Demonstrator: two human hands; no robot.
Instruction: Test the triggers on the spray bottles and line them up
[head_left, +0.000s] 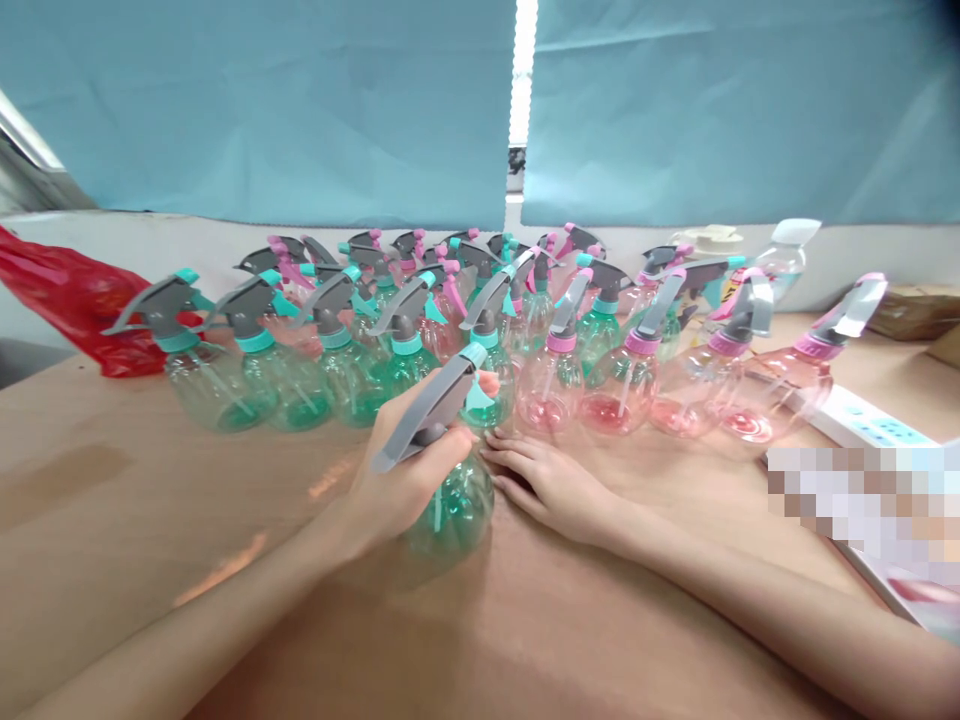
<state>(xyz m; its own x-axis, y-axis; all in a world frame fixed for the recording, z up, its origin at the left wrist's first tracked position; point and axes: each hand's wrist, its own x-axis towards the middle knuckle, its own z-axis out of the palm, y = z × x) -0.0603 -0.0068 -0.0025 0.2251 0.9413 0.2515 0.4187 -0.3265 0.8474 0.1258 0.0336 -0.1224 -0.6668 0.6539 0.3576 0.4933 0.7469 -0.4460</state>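
My left hand (409, 470) is wrapped round the neck of a green spray bottle (454, 510), under its grey trigger head with a turquoise nozzle. The bottle stands slightly tilted in front of the rows. My right hand (551, 480) rests on the wooden table just right of this bottle, fingers spread a little and pointing left, holding nothing. Behind my hands is a front row of clear bottles: green ones (296, 390) with turquoise collars at the left and middle, pink ones (619, 395) with pink collars at the right. Several more stand behind them.
A red plastic bag (82, 300) lies at the back left. At the right are a white power strip (874, 420) and a flat, partly pixelated object (870, 520). A clear bottle with a white cap (787, 260) stands at the back right, before the wall and blue curtain (300, 110).
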